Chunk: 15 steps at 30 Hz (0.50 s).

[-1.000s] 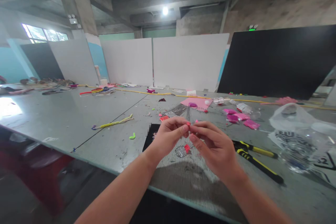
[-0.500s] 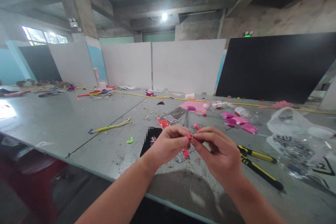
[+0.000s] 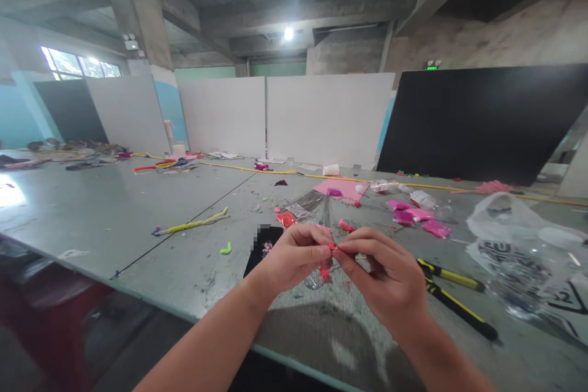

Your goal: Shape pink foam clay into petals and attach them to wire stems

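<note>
My left hand (image 3: 296, 260) and my right hand (image 3: 386, 275) meet over the table, fingertips nearly touching. Between them is a small red lump of soft clay (image 3: 331, 246), pinched by thumb and forefinger on both sides. Much of it is covered by the fingers. Below the hands, partly hidden, lies another red clay piece (image 3: 324, 274) beside a clear plastic item (image 3: 314, 280). Just beyond the fingers sit a red clay piece (image 3: 346, 226), a red packet (image 3: 286, 218) and a bundle of thin wires (image 3: 309, 202). A black phone (image 3: 261, 245) lies behind my left hand.
Yellow-black pliers (image 3: 459, 307) lie right of my right hand, near a clear plastic bottle (image 3: 517, 288) and a white bag (image 3: 498, 220). Farther back are pink packets (image 3: 420, 214) and a pink sheet (image 3: 321, 187). A yellow twisted strand (image 3: 193, 223) lies left. The table edge (image 3: 285, 352) runs below my forearms.
Both hands have shifted very slightly, and the red clay between the fingertips sits a little lower in view. The grip looks much the same.
</note>
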Available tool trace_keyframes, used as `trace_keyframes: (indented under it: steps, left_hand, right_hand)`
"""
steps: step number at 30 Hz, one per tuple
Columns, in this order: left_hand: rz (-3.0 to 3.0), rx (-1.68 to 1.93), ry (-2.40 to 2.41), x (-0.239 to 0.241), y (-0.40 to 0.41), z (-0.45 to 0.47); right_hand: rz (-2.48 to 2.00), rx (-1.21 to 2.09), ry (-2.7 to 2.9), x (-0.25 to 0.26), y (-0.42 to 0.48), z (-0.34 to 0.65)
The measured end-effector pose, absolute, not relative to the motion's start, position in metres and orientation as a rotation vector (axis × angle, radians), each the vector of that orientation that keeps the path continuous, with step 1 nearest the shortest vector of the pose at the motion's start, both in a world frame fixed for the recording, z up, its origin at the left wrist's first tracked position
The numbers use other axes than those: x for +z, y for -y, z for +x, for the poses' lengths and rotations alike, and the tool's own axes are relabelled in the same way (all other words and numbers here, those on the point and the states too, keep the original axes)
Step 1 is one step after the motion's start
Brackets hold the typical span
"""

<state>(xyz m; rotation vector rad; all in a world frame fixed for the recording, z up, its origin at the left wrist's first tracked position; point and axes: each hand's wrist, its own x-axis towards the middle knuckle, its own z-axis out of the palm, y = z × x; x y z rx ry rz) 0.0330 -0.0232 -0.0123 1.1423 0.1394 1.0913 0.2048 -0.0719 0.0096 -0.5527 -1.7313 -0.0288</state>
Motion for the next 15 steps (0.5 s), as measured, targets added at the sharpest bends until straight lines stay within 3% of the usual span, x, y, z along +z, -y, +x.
trace_keyframes:
  steps: [15]
  left_hand:
    - [1.342, 1.158, -0.178, -0.0100, 0.0218, 0.0283]
  right_hand:
    - [-0.572, -0.018, 1.738, 0.0101, 0.0704, 0.2073]
